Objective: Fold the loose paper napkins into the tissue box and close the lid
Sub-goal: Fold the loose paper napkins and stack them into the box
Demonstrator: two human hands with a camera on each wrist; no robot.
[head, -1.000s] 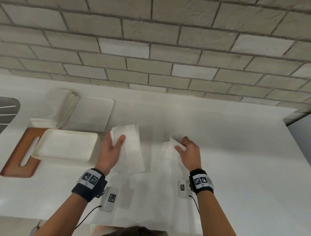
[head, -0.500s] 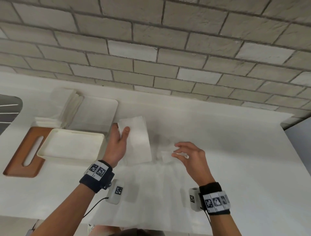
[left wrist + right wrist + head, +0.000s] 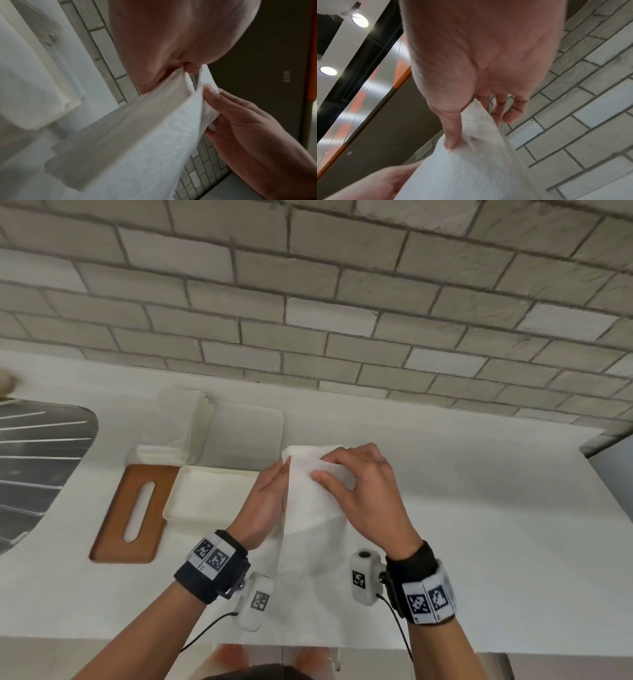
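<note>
A white paper napkin is lifted above the white counter between both hands. My left hand pinches its left edge, and the left wrist view shows the folded layers of the napkin meeting at my thumb. My right hand pinches its upper right part between thumb and fingers, seen close on the napkin in the right wrist view. The open white tissue box with napkins inside sits left of my left hand. Its brown slotted lid lies flat beside it.
A stack of folded white napkins and a flat white tray lie behind the box. A metal sink is at far left. A brick wall backs the counter. The counter ends at right.
My right hand moved left and up to the napkin that the left hand holds and now pinches it. The napkin is lifted between both hands. The camera view moved closer.
</note>
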